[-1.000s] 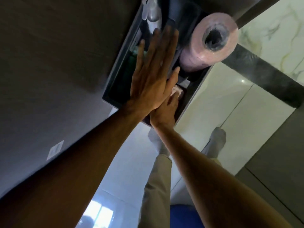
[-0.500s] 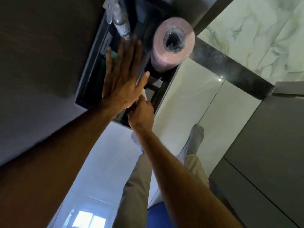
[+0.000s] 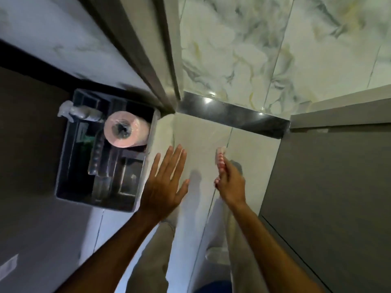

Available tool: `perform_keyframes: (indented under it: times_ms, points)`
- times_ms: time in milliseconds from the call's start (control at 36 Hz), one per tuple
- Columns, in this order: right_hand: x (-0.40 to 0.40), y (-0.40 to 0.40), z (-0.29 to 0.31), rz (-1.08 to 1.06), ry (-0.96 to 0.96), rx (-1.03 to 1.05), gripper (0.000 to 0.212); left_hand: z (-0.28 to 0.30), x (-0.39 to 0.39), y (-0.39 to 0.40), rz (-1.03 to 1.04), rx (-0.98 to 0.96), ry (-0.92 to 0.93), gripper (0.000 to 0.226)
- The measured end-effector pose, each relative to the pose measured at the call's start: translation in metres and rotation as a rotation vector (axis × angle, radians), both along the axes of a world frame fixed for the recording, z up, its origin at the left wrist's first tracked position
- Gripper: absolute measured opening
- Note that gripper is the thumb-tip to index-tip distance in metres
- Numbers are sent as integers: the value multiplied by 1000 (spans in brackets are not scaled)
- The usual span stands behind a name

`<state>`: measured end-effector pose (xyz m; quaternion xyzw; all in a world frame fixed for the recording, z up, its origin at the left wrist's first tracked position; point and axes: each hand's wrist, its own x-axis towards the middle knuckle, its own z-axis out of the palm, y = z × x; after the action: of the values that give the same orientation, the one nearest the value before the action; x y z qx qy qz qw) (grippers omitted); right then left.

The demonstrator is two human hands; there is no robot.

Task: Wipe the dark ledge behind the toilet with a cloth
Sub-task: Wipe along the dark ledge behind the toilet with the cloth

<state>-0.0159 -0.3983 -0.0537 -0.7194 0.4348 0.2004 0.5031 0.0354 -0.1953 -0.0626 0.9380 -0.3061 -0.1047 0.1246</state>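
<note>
My right hand (image 3: 230,182) is shut on a small red-and-white striped cloth (image 3: 220,160), held up in front of the white wall tile. My left hand (image 3: 164,182) is open with fingers spread, flat against or close to the tile beside the right edge of the dark wall box (image 3: 69,166). A glossy dark band (image 3: 234,117) runs across the wall above and to the right of both hands, apart from the cloth. No toilet shows clearly.
The dark wall box holds a pink paper roll (image 3: 124,130) and a clear spray bottle (image 3: 78,113). A grey partition (image 3: 330,187) stands at the right. Marble-veined tiles (image 3: 254,49) fill the upper wall. Reflected trouser legs (image 3: 152,250) show in the glossy tile.
Both hands have come out of the dark box and moved right onto the white tile. The right hand now holds the striped cloth in plain sight. The view has swung right.
</note>
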Motion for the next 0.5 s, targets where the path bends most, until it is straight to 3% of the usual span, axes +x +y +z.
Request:
perform_keyframes:
  times_ms: [83,167,278,417,500]
  points:
    - [17,-42,-44,-21,41,-42,48,-35,1,-52,67,65,115,73]
    - [47,-64,-90,-112,-13,47,48,-88,11,-97,143,108,180,75]
    - [74,-82,-180,-154,-50,38,47,-189,22,-141,126,195,219,78]
    - [91,-80,-294,-203,-223,68,51,-306,48,-165,166,170,178,83]
    - [97,-65,-354,-231,-304,97,53,-372,67,-164,208,275,171,83]
